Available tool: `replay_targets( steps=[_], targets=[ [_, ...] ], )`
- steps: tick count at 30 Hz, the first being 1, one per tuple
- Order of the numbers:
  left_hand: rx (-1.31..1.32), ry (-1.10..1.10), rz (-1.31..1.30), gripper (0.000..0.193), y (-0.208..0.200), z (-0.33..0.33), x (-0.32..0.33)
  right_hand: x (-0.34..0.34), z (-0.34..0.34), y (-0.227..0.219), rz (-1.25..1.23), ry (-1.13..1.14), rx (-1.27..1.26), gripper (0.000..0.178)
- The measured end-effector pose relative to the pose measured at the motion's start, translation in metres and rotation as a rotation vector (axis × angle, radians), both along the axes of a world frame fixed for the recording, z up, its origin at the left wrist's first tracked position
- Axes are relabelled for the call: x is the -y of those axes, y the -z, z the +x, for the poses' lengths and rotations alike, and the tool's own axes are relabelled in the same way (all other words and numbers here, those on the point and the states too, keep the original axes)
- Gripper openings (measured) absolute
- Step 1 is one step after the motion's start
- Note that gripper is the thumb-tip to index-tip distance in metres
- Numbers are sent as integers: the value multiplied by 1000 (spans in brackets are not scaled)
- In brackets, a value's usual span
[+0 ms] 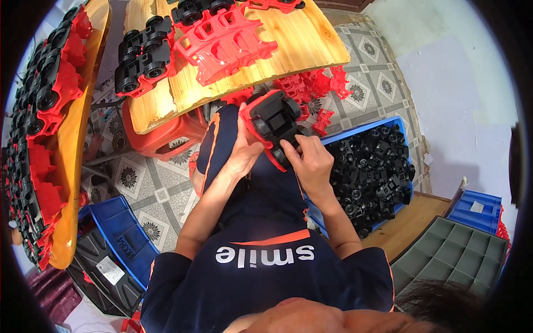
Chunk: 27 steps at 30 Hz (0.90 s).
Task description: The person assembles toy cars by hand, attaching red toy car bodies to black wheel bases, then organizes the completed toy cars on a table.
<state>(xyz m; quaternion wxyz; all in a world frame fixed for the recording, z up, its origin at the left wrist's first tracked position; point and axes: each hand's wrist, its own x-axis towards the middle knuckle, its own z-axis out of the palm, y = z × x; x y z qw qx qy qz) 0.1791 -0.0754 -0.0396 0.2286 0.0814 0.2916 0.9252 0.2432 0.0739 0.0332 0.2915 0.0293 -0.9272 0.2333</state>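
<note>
Above my lap I hold a toy car (273, 117), its black chassis facing up inside a red plastic body shell. My left hand (244, 150) grips the shell along its left side, the thumb stretched toward the near end. My right hand (310, 158) is closed at the car's near right edge, with thumb and fingertips pressed on the black chassis by a wheel. Part of the near end is covered by those fingers. To the right of my right hand, a blue crate (404, 126) holds a heap of black chassis parts with wheels (375, 180).
A wooden table (311, 39) ahead carries red shells (225, 44) and cars with black chassis (145, 58). More cars line a wooden board (75, 211) at left. A red stool (158, 133) stands beneath the table. Bins (125, 233) sit lower left; a grey divided tray (444, 255) lies right.
</note>
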Motion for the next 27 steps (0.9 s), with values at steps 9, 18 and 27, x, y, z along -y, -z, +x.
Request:
replay_targets(
  steps=[9, 18, 27],
  targets=[
    [137, -209, -28, 82, -6, -7, -36, -15, -1, 2, -30, 65, -263, 60],
    [-128, -162, -121, 88, -44, -28, -97, -92, -97, 8, -1319, 2, -137, 35],
    [-44, 112, -341, 68, -5, -6, -43, -156, -284, -3, -1231, -158, 348, 42]
  ],
)
